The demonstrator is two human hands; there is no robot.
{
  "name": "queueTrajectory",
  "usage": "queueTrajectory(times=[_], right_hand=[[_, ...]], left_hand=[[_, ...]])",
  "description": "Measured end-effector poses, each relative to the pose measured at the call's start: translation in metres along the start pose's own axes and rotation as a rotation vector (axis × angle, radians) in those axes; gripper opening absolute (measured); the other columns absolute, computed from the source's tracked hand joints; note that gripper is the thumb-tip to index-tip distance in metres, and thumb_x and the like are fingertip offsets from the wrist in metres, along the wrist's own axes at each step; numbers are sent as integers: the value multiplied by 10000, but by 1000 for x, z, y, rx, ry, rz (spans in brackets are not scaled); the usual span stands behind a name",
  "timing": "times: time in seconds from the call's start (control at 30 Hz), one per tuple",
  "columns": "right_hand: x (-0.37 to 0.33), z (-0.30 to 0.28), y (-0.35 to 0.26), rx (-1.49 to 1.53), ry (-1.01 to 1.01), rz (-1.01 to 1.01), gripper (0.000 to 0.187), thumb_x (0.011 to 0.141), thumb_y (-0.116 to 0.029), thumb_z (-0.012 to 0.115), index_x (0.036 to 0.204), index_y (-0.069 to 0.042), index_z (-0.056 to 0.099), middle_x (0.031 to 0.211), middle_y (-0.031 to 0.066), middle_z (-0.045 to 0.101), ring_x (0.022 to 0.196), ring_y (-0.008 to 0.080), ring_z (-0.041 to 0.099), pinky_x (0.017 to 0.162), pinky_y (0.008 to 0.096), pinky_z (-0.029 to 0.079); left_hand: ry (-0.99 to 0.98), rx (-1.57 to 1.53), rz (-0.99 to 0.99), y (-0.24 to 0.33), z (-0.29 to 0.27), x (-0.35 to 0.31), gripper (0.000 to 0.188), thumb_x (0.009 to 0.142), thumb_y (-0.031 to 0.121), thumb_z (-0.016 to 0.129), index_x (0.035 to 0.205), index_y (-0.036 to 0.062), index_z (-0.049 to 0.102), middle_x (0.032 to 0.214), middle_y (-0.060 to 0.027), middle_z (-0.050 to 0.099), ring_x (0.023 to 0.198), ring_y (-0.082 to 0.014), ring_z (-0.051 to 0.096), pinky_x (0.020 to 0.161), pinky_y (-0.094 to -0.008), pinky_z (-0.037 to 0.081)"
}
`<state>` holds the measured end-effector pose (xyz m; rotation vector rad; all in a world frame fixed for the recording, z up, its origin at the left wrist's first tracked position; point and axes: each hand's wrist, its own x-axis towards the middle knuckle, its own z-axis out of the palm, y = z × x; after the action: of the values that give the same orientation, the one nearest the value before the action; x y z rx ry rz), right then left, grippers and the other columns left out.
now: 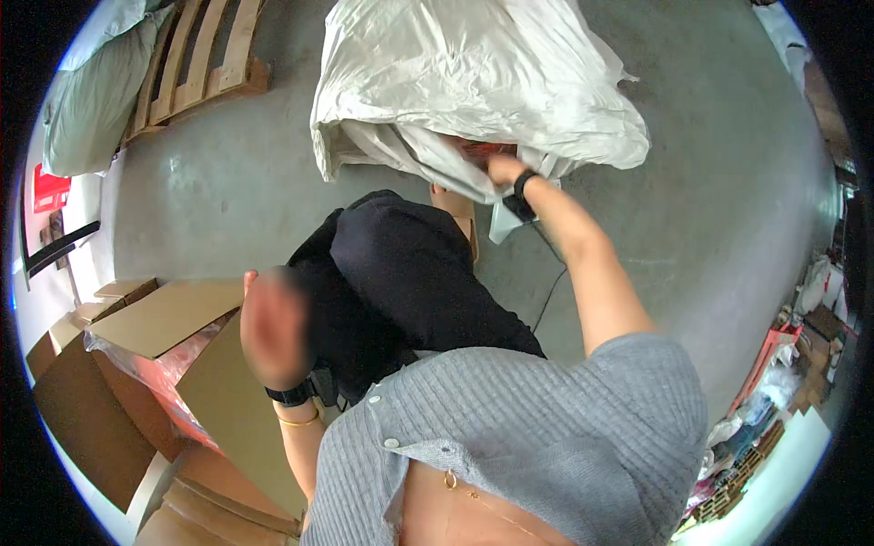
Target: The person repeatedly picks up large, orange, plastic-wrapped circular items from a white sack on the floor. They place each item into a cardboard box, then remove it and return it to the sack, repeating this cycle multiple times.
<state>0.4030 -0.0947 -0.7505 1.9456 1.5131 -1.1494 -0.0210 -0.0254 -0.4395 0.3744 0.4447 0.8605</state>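
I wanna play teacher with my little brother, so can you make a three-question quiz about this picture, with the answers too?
1. True or false: the big white sack is to the right of the wooden pallet in the picture.

2. Fill in the blank: the open cardboard box is on the picture's ____ side.

3. Where is the right hand?
A. On the wooden pallet
B. At the opening of the big white sack
C. Inside the open cardboard box

Key: 1. True. 2. Left. 3. B.
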Motion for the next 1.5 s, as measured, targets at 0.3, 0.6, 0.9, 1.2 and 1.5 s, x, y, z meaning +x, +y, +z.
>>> queueTrajectory(times=[0.3, 0.6, 0.9, 1.2, 1.5], right_hand=[[14, 33, 43, 1112, 507, 220, 409, 771, -206, 548, 1112, 18, 526, 1142, 199, 541, 1005, 288, 543, 820, 346, 434], [21, -15, 42, 1501, 470, 405, 381, 798, -205, 529, 1113, 8, 518, 1135, 183, 542, 1005, 285, 543, 833, 362, 441], [19, -29, 32, 1722, 476, 399, 353, 825, -205, 510, 1113, -1, 510, 1128, 168, 543, 1005, 282, 543, 846, 378, 447], [-1, -54, 68, 2208, 586, 282, 326, 852, -205, 491, 1113, -11, 501, 1122, 152, 544, 1005, 279, 543, 859, 393, 454], [-54, -136, 51, 2549, 782, -20, 299, 879, -204, 471, 1114, -20, 493, 1115, 136, 546, 1004, 275, 543, 872, 409, 461]], left_hand=[[34, -9, 20, 0, -3, -3, 406, 873, 159, 479, 1254, 82, 361, 1032, -97, 465, 883, -194, 435, 774, -379, 450], [25, 0, 4, 4, 8, -2, 429, 865, 145, 485, 1266, 69, 353, 1033, -89, 428, 929, -202, 431, 820, -382, 450], [6, -8, 19, 5, 5, -2, 366, 887, 151, 450, 1234, 68, 370, 1015, -114, 467, 907, -206, 477, 809, -401, 473], [5, 32, 7, -7, -6, -4, 386, 880, 154, 465, 1244, 72, 367, 999, -103, 470, 877, -181, 461, 771, -379, 487], [-71, -21, -16, -6, -18, -4, 364, 886, 146, 453, 1226, 52, 362, 1069, -159, 488, 962, -235, 508, 835, -419, 471]])
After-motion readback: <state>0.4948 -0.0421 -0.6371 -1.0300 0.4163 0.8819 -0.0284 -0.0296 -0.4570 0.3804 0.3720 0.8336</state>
